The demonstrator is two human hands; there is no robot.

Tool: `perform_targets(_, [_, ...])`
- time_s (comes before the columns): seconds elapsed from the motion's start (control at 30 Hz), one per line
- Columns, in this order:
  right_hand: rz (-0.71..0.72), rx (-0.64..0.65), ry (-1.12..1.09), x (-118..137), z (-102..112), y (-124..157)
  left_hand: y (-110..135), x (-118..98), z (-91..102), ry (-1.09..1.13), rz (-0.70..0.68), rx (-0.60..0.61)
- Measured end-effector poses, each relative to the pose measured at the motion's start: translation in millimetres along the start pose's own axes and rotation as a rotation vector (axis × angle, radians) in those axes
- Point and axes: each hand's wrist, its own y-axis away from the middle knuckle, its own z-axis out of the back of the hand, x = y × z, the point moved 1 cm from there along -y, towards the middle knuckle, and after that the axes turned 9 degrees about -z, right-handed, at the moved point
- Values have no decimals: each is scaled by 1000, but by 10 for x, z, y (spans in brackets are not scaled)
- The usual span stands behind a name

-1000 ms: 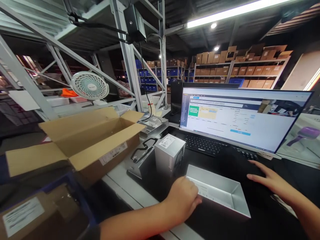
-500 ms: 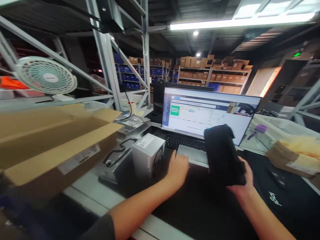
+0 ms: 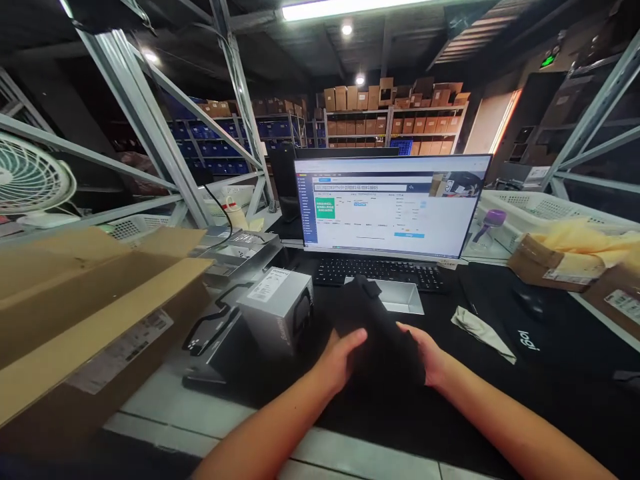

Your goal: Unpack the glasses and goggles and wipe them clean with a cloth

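Observation:
Both of my hands grip a black case [image 3: 383,340], which looks soft and boxy, tilted over the dark desk mat. My left hand [image 3: 341,357] is closed on its left side, thumb on top. My right hand [image 3: 425,353] wraps round its right side, most fingers hidden. Just beyond the case lies a shallow open silver box part [image 3: 405,298], below the keyboard [image 3: 375,272]. A grey box [image 3: 277,307] with a white label stands upright to the left of my left hand. Next to it sits another grey box [image 3: 220,333] with a dark outline printed on it.
A large open cardboard carton [image 3: 115,347] occupies the left side. The monitor [image 3: 390,207] stands behind the keyboard. To the right are a pale crumpled cloth [image 3: 483,333], a mouse [image 3: 529,301] and a cardboard box [image 3: 545,263] with yellow material. A fan [image 3: 30,177] stands far left.
The black case has come down and nearer, away from the monitor. My left hand has moved from beside the silver box part onto the case. The view has turned right.

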Motion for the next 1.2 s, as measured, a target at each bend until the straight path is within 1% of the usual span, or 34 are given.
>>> perform_targets(0.07, [8,52,52,-13,2,-58,-16,-50,-36,65,-27,-153])
perform_targets(0.13, [19,133,163,-10,2,-90,-37,-132,-77,124,-38,-288])
perform_targets(0.2, [27,206,336,15,-2,-79,-61,-228,-113,174,7,-360])
perform_targets(0.27, [64,211,525,61,-15,-27,-84,-314,-134,206,71,-383])
perform_targets(0.3, [92,186,615,87,-27,6,-93,-347,-137,213,99,-384])
perform_targets(0.37, [126,86,772,125,-63,69,-104,-386,-129,217,150,-379])
perform_targets(0.43, [95,-4,898,126,-107,109,-106,-395,-110,208,198,-366])
perform_targets(0.5, [51,-25,983,104,-146,127,-101,-393,-99,205,247,-312])
perform_targets(0.57, [11,13,1006,94,-162,142,-98,-393,-103,219,293,-246])
perform_targets(0.63, [-24,59,980,126,-142,177,-102,-403,-123,240,331,-207])
perform_targets(0.77, [-105,112,928,293,-54,334,-135,-426,-166,230,384,-260])
perform_targets(0.83, [-133,150,926,373,-37,430,-155,-431,-176,225,390,-262])
perform_targets(0.9, [-129,189,907,428,-47,509,-172,-431,-176,223,381,-222])
perform_targets(1.0, [-111,212,877,466,-75,575,-194,-426,-155,190,333,-178])
perform_targets(1.1, [-133,211,876,484,-82,600,-217,-417,-118,143,265,-181])
perform_targets(1.2, [-157,232,871,506,-87,614,-239,-403,-82,156,216,-196])
